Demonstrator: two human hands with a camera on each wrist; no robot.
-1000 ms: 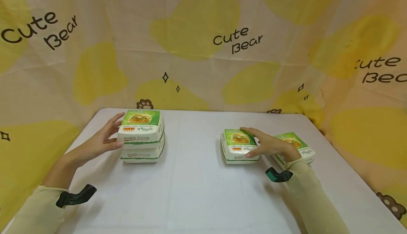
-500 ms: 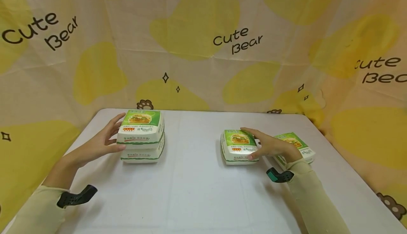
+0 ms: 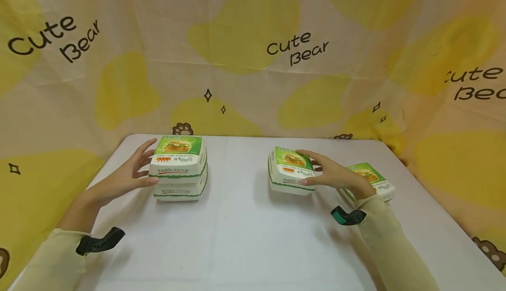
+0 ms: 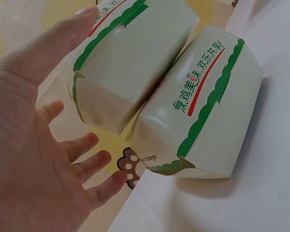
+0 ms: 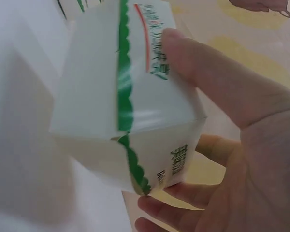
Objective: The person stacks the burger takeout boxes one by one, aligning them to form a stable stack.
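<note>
On the left stands a stack of two burger boxes, the upper burger box [image 3: 178, 159] resting on the lower burger box [image 3: 182, 191]. Beside the stack's left side is my left hand [image 3: 125, 177], its thumb overlapping the upper box's front in the left wrist view, fingers [image 4: 94, 164] spread apart from the carton. My right hand [image 3: 330, 174] grips another burger box [image 3: 290, 168] between the thumb at its front and the fingers at its back. That box is tilted and raised off the table, with its shadow below it.
One more burger box [image 3: 373, 179] sits at the right, partly hidden behind my right hand and wrist. The white table [image 3: 237, 238] meets a yellow patterned cloth [image 3: 245, 27] at its back edge.
My right hand has lifted its burger box off the table, and the box now tilts. My left hand stays beside the stack; the view has shifted slightly.
</note>
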